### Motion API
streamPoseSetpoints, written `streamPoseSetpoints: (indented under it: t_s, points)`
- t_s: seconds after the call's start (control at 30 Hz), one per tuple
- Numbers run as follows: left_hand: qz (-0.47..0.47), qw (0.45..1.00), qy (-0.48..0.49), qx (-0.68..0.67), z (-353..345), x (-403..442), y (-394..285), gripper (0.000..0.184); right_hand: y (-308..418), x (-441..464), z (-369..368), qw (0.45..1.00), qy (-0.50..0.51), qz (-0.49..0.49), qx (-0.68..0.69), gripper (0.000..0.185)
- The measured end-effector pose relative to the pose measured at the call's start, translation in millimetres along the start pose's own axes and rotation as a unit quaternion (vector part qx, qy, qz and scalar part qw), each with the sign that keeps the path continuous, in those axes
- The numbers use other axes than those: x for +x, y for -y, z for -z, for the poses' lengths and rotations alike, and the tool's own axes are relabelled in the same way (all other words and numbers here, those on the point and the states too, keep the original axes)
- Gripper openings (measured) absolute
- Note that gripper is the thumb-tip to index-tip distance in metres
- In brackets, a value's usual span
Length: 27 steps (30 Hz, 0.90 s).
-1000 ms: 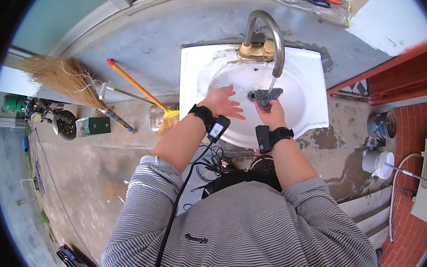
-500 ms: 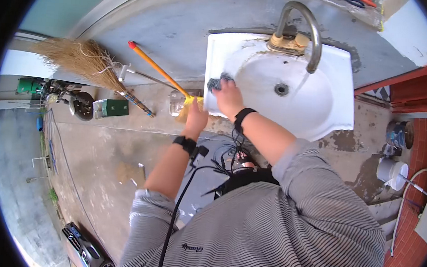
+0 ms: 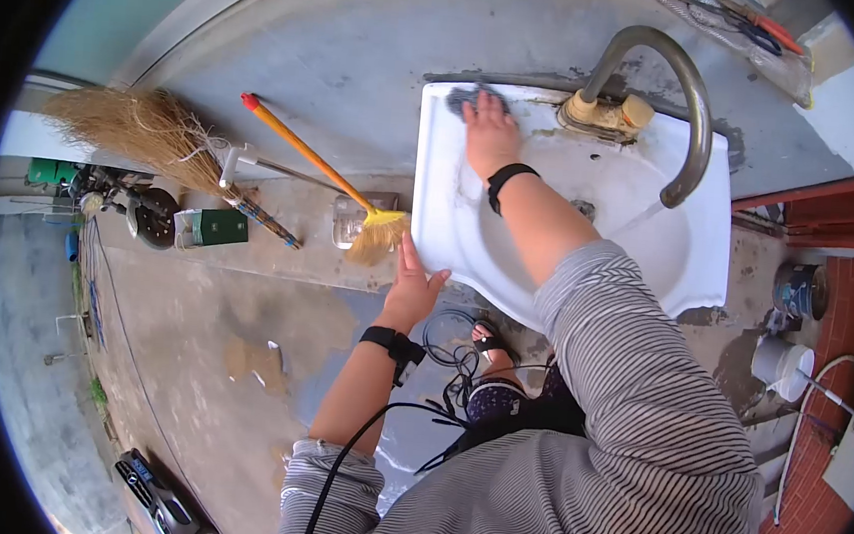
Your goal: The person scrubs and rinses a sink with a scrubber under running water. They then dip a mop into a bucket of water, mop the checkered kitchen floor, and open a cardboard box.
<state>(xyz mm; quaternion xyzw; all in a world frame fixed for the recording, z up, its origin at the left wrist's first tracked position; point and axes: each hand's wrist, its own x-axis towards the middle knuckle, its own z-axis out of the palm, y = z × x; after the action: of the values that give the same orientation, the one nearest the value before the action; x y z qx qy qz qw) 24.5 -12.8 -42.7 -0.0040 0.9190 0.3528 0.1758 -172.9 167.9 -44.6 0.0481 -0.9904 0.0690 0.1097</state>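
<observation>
At the back left corner of the white sink (image 3: 443, 188), my right hand (image 3: 490, 136) presses a grey steel wool scrubber (image 3: 468, 99) against the rim, fingers laid over it. My left hand (image 3: 413, 286) rests at the sink's front left edge, fingers apart and holding nothing. A curved metal faucet (image 3: 696, 97) on a yellowed base rises from the back rim, and a thin stream of water runs from its spout. My right forearm partly hides the drain (image 3: 583, 209).
Left of the sink stand a yellow broom (image 3: 306, 147), a clear container (image 3: 348, 223) and a straw broom (image 3: 146, 135). Pliers (image 3: 747, 26) lie on a bag at the back right. A white bucket (image 3: 780, 365) stands at right. A cable hangs by my left arm.
My right hand has moved the scrubber from the sink's left rim to the back left corner. My left hand has spread its fingers at the front left edge. The view has shifted.
</observation>
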Motion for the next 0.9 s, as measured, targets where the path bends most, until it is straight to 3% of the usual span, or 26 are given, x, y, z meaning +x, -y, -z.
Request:
streamPoseSetpoints:
  t_s: [0.07, 0.13, 0.2, 0.27, 0.33, 0.4, 0.43, 0.47, 0.5, 0.53, 0.57, 0.6, 0.73, 0.8, 0.83, 0.87, 0.9]
  points:
    - [0.001, 1.000, 0.009, -0.003, -2, 1, 5, 0.090, -26, -18, 3, 0.994, -0.052, -0.082, -0.049, 0.039]
    - [-0.006, 1.000, 0.007, -0.006, -2, 4, 6, 0.092, -54, -35, 25, 0.986, -0.007, -0.067, -0.151, 0.035]
    - [-0.011, 1.000, 0.011, -0.013, -2, 6, 2, 0.093, -63, -65, 56, 0.992, 0.000, -0.020, -0.125, 0.030]
    - [0.056, 0.998, 0.039, -0.016, 0, 7, -2, 0.096, -79, -99, 78, 0.953, 0.269, -0.056, -0.128, 0.022]
    - [0.051, 0.997, 0.043, -0.025, 4, 8, -3, 0.096, -123, -151, 39, 0.962, 0.173, -0.209, -0.032, 0.020]
    - [0.051, 0.997, 0.055, -0.032, 2, 10, -1, 0.097, -145, -191, 43, 0.953, 0.098, -0.278, 0.071, 0.018]
    - [0.052, 0.996, 0.057, -0.050, 2, 11, 1, 0.097, -172, -212, 15, 0.951, 0.101, -0.285, 0.066, 0.018]
    - [0.054, 0.995, 0.058, -0.068, 1, 13, 2, 0.098, -207, -235, -30, 0.938, 0.099, -0.251, 0.217, 0.020]
    - [0.035, 0.996, 0.048, -0.070, 1, 12, 2, 0.097, -203, -240, -18, 0.902, 0.093, -0.209, 0.365, 0.025]
    - [0.034, 0.996, 0.051, -0.071, 2, 11, 1, 0.097, -197, -235, -9, 0.769, 0.116, -0.306, 0.549, 0.029]
    - [0.034, 0.996, 0.052, -0.067, 2, 12, 1, 0.097, -170, -220, 34, 0.495, 0.043, -0.429, 0.755, 0.034]
    - [0.035, 0.996, 0.052, -0.063, 2, 13, 0, 0.096, -138, -203, 83, 0.275, -0.042, -0.524, 0.805, 0.039]
    - [0.017, 0.999, 0.030, -0.026, 0, 12, -1, 0.093, -109, -182, 119, 0.323, -0.080, -0.456, 0.826, 0.051]
    - [0.012, 0.999, 0.025, -0.044, 1, 11, -2, 0.094, -96, -171, 111, 0.396, -0.034, -0.391, 0.830, 0.053]
    - [0.014, 0.999, 0.024, -0.045, 1, 10, -2, 0.094, -82, -164, 111, 0.481, -0.008, -0.444, 0.755, 0.051]
    - [0.022, 0.999, 0.029, -0.039, 4, 9, -7, 0.094, -78, -151, 93, 0.572, -0.001, -0.385, 0.724, 0.048]
    - [0.030, 0.998, 0.034, -0.031, 6, 9, -10, 0.094, -73, -137, 93, 0.719, -0.020, -0.346, 0.603, 0.043]
